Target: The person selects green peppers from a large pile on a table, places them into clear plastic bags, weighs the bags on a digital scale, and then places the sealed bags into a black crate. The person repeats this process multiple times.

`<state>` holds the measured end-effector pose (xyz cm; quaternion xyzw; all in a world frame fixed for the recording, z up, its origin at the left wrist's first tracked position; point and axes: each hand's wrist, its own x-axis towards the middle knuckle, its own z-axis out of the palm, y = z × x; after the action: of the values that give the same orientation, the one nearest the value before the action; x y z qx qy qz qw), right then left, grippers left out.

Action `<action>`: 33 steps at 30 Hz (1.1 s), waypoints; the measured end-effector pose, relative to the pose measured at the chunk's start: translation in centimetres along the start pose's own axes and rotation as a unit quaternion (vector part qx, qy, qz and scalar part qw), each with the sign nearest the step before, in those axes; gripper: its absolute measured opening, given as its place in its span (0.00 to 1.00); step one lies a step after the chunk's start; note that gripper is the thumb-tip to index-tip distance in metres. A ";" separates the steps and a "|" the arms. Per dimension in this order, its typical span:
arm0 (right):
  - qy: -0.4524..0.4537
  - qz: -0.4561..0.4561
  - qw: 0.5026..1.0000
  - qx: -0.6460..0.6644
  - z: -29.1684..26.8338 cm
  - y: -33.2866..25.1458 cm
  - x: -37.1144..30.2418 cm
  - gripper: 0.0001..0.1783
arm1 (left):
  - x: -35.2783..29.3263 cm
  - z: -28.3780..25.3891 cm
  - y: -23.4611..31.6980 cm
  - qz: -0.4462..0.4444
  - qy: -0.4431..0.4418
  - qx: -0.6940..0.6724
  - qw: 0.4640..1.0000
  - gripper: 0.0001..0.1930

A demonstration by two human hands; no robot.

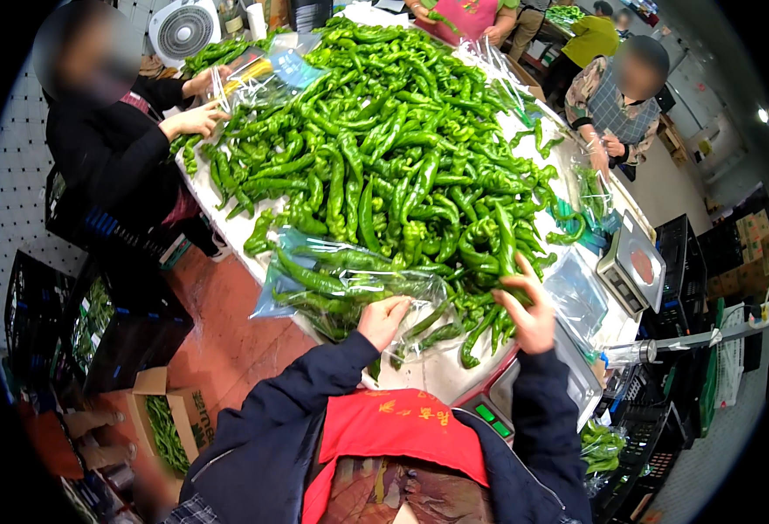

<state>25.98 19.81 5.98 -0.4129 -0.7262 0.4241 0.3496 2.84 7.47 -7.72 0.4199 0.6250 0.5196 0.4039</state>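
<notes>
My left hand [383, 322] is closed on the open edge of a clear plastic bag [371, 284]. Several long green peppers lie inside that bag, at the near edge of the heap. On the right, the thumb and fingers of my right hand [531, 307] are round the lower end of a long green pepper [506, 234], which points up and away from me. A large heap of green peppers [375, 148] covers most of the white table just beyond both hands.
A scale with a green-lit display [493, 419] sits beside my right forearm; another scale [633, 262] stands farther right. Flat clear bags [574, 288] lie between them. Co-workers stand around the table. Black crates [135, 323] and a pepper-filled cardboard box [194, 419] are at lower left.
</notes>
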 end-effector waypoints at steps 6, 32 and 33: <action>-0.212 0.115 0.946 0.215 -7.3 -3.7 -9.7 0.12 | -1.9 0.2 2.4 -0.008 0.012 -0.060 0.998 0.14; -0.250 0.072 0.950 0.173 4.4 -3.9 -12.5 0.16 | -8.8 -1.2 10.1 0.145 0.133 -0.009 0.980 0.12; -0.246 0.026 0.964 0.100 4.2 -3.8 -12.7 0.16 | -8.8 -1.3 10.2 0.133 0.132 -0.024 0.982 0.13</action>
<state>26.53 5.91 5.73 -0.2772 -0.7327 0.5921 0.1889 5.47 -0.13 3.14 0.4177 0.5986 0.6342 0.2549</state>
